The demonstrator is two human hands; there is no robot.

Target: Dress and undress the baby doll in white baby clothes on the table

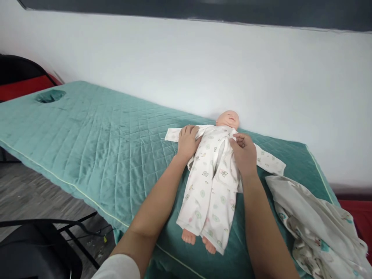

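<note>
A baby doll [228,118] lies on its back on a teal quilted bed [101,143], dressed in a white printed romper [213,186]. Its bare feet [197,240] stick out at the near end. My left hand [188,141] rests on the doll's shoulder and sleeve, fingers curled over the fabric. Near the collar, my right hand [243,153] pinches the romper's front edge at the chest. The romper's front is partly parted down the middle.
A crumpled patterned cloth [314,224] lies on the bed to the right of the doll. The bed has a face hole [50,96] at its far left end. A white wall runs behind. A black chair [37,248] stands at lower left on the wooden floor.
</note>
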